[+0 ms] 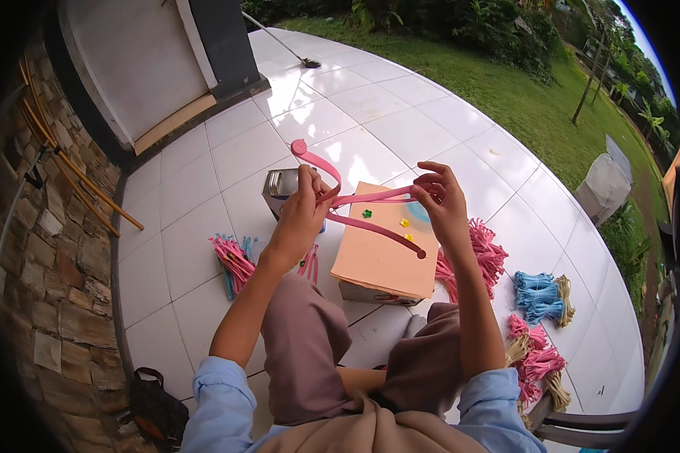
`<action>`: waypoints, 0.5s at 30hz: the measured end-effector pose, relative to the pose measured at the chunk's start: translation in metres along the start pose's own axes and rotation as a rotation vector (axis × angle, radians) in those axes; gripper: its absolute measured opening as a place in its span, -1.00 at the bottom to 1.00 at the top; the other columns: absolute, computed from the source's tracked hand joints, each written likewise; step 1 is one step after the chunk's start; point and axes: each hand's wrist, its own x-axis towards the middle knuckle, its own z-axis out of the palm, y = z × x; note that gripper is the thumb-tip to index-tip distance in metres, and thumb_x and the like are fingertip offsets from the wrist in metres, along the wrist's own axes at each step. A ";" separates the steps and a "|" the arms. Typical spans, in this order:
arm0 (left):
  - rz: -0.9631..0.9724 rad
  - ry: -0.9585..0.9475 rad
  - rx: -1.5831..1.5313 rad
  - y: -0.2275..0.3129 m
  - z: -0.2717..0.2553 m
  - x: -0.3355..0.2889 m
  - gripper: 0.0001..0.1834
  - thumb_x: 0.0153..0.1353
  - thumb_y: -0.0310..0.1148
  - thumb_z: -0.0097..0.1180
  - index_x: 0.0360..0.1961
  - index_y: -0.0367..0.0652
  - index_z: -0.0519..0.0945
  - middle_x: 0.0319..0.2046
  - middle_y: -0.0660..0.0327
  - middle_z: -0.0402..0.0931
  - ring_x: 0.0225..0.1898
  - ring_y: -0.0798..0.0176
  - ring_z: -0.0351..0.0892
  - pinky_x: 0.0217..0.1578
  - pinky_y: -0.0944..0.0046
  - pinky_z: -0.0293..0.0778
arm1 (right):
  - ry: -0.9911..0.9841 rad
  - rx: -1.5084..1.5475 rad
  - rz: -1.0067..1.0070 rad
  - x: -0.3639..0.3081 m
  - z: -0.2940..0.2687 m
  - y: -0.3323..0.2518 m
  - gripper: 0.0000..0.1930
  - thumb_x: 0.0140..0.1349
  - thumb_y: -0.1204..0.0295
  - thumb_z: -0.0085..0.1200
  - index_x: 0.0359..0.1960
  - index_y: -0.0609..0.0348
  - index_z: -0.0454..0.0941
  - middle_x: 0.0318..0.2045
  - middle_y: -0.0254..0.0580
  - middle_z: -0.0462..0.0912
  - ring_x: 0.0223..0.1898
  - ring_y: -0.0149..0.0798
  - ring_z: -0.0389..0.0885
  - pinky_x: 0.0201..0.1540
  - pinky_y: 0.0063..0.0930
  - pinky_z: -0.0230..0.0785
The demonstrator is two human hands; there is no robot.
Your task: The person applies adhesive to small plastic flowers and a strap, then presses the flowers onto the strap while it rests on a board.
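Note:
A pink strap [373,198] with rounded ends stretches between my hands above a peach-coloured board. My left hand [298,215] pinches it near a crossing. From there one length curls up to a round pink end, and a darker length hangs down to a round end over the board. My right hand [443,200] grips the other side between thumb and fingers, some fingers raised. On the board [363,264] lie a small green flower piece [367,214] and yellow flower pieces [405,223]. A light blue round thing [418,211] is partly hidden by my right hand.
The board rests on a box [378,294] before my knees. A metal tin [279,183] stands left of it. Pink and blue strap bundles [234,263] lie at left; pink [485,249] and blue bundles [538,297] at right. A dark bag [159,411] sits by the stone wall.

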 end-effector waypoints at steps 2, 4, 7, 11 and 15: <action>-0.042 -0.100 0.076 0.000 0.007 -0.001 -0.82 0.21 -0.53 -0.09 -0.28 -0.20 0.16 -0.47 0.12 0.38 -0.41 0.21 0.47 -0.36 0.27 0.40 | 0.096 0.093 -0.002 0.001 -0.004 -0.005 -0.69 0.05 0.59 0.09 -0.13 0.20 0.40 -0.41 -0.21 0.58 -0.38 -0.43 0.56 -0.34 -0.61 0.39; -0.006 -0.111 0.120 -0.002 0.013 -0.001 -0.85 0.21 -0.54 -0.11 -0.28 -0.21 0.18 -0.46 0.11 0.39 -0.40 0.20 0.48 -0.36 0.26 0.40 | 0.061 0.002 -0.021 -0.002 -0.012 -0.014 -0.68 0.05 0.59 0.10 -0.12 0.18 0.40 -0.40 -0.20 0.58 -0.39 -0.43 0.56 -0.33 -0.60 0.39; 0.091 -0.055 0.182 -0.007 0.022 0.001 -0.89 0.20 -0.56 -0.15 -0.27 -0.23 0.22 -0.46 0.11 0.39 -0.42 0.20 0.50 -0.39 0.26 0.40 | -0.043 -0.106 -0.043 -0.003 -0.016 -0.011 -0.59 0.03 0.55 0.14 -0.04 0.12 0.35 -0.36 -0.18 0.58 -0.32 -0.33 0.56 -0.19 -0.49 0.38; -0.099 -0.117 0.014 -0.003 0.024 0.000 -0.93 0.24 -0.54 -0.22 -0.25 -0.24 0.24 -0.47 0.13 0.39 -0.53 0.31 0.49 -0.51 0.33 0.36 | -0.027 -0.375 -0.213 -0.004 -0.009 -0.007 -0.45 0.06 0.46 0.14 0.09 0.09 0.18 -0.20 -0.11 0.56 -0.07 -0.08 0.48 0.05 -0.26 0.26; -0.057 -0.149 -0.242 -0.002 0.029 0.002 -0.96 0.28 -0.53 -0.27 -0.26 -0.25 0.24 -0.48 0.18 0.37 -0.61 0.41 0.40 -0.57 0.40 0.30 | 0.155 -0.211 -0.107 0.002 -0.009 0.006 -0.44 0.13 0.42 0.08 0.13 0.16 0.09 -0.12 -0.04 0.50 -0.06 -0.17 0.47 -0.01 -0.32 0.33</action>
